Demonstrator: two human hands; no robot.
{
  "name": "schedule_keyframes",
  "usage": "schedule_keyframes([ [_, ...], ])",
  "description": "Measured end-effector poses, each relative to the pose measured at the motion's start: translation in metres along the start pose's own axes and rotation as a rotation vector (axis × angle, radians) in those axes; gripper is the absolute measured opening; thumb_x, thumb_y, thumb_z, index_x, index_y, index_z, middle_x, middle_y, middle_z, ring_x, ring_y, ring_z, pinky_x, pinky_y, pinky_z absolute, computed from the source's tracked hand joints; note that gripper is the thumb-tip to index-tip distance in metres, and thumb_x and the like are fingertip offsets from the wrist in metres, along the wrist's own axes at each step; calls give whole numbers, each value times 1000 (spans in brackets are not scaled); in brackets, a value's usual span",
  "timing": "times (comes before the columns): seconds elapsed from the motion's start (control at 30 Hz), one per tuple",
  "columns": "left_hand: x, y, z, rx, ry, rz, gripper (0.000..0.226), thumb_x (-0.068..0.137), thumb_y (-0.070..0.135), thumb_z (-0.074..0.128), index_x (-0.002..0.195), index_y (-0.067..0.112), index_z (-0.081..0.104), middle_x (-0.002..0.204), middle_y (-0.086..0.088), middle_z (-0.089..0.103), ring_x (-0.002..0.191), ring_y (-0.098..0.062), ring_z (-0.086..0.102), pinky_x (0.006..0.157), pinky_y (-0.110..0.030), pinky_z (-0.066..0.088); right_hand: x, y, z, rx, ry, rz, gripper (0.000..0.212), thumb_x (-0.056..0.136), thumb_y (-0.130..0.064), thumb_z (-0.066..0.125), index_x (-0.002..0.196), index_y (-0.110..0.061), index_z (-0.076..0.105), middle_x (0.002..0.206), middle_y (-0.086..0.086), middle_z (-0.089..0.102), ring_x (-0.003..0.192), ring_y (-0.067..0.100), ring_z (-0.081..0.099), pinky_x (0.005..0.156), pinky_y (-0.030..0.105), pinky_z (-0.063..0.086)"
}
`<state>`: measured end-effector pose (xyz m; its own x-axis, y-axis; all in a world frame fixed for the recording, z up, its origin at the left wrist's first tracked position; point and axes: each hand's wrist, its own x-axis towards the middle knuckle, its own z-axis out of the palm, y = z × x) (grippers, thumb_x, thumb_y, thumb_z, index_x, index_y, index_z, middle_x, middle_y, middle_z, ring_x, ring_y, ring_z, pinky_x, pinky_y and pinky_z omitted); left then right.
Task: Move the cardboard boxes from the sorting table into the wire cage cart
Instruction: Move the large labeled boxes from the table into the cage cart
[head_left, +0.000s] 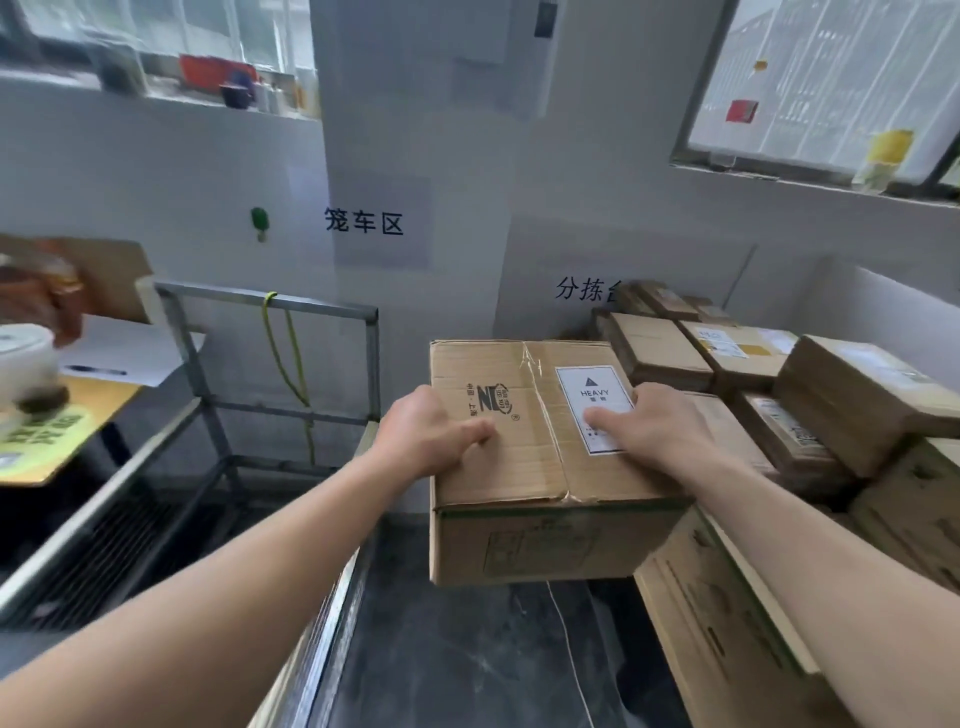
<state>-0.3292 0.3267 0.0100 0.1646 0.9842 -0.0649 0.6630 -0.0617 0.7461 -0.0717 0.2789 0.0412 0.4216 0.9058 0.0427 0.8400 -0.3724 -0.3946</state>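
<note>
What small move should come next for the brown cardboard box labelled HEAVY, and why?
Probably carry the brown cardboard box left into the grey metal cage cart: left hand and right hand grip its sides, and it is outside the cart.

Soft, even daylight comes through the left window (156, 36) and the right window (841, 78), whose panes look washed out and hazy. The white wall (156, 171) is pale and flat, with faint shadows; the floor (467, 654) under the box (498, 467) lies dim. The label (597, 400) on the box reads sharp, yet the left edge smears into blur, worst on the white tub (26, 358). The wide lens bows straight lines near the borders, and the cart rail (332, 613) shows a dull sheen.
</note>
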Motion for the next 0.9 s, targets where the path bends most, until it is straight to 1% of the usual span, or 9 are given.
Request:
schedule_keyframes([
  [0.07, 4, -17, -17, 4, 33, -31, 48, 73, 60, 76, 101, 21, 72, 96, 6, 72, 90, -17, 66, 80, -34, 55, 7, -25, 13, 2, -24, -47, 43, 80, -63, 69, 81, -21, 59, 90, -1, 67, 83, 20, 60, 66, 35, 42],
  [0.17, 9, -40, -36, -31, 78, -70, 46, 76, 56, 77, 108, 23, 72, 104, 6, 72, 94, -16, 66, 82, -34, 55, 24, -56, 34, 24, -67, -105, 46, 79, -63, 69, 92, -19, 63, 96, 1, 68, 90, 24, 62, 78, 40, 51],
  [0.23, 14, -55, -48, -34, 113, -103, 44, 77, 54, 76, 110, 25, 72, 107, 8, 72, 97, -16, 65, 85, -34, 54, 38, -77, 51, 47, -103, -151, 48, 77, -63, 69, 94, -19, 64, 98, 2, 68, 91, 25, 63, 80, 40, 52],
  [0.33, 27, -79, -65, -17, 171, -185, 46, 78, 55, 75, 113, 25, 71, 110, 7, 72, 100, -17, 65, 90, -38, 54, 64, -111, 79, 76, -177, -231, 43, 77, -61, 70, 87, -20, 62, 97, 1, 69, 89, 24, 62, 73, 37, 47],
  [0.43, 42, -100, -79, 6, 240, -274, 47, 79, 55, 75, 113, 24, 71, 110, 6, 72, 100, -18, 65, 88, -36, 53, 93, -144, 109, 101, -260, -308, 43, 77, -60, 71, 91, -20, 65, 96, -1, 69, 89, 23, 62, 72, 36, 47],
  [0.57, 59, -122, -90, 1, 313, -374, 43, 79, 53, 75, 113, 26, 71, 111, 8, 72, 100, -17, 66, 91, -38, 54, 129, -184, 143, 129, -347, -418, 40, 77, -58, 73, 88, -21, 64, 90, -5, 67, 81, 17, 60, 61, 33, 42],
  [0.77, 68, -152, -98, -93, 482, -523, 29, 77, 47, 79, 96, 31, 64, 107, 8, 71, 101, -18, 65, 92, -40, 53, 161, -239, 185, 127, -437, -601, 35, 74, -53, 76, 83, -21, 64, 86, -7, 68, 81, 17, 62, 61, 33, 45],
  [0.83, 66, -164, -98, -133, 525, -578, 32, 75, 44, 82, 95, 33, 60, 107, 9, 70, 99, -16, 64, 89, -37, 52, 164, -255, 199, 125, -469, -647, 35, 71, -52, 78, 82, -22, 64, 83, -9, 67, 80, 16, 62, 62, 33, 46],
  [0.9, 63, -178, -99, -171, 559, -632, 42, 73, 43, 84, 104, 31, 59, 109, 9, 68, 100, -16, 63, 90, -38, 52, 164, -269, 216, 130, -505, -680, 35, 69, -51, 79, 83, -24, 62, 81, -12, 65, 77, 12, 60, 59, 32, 43],
])
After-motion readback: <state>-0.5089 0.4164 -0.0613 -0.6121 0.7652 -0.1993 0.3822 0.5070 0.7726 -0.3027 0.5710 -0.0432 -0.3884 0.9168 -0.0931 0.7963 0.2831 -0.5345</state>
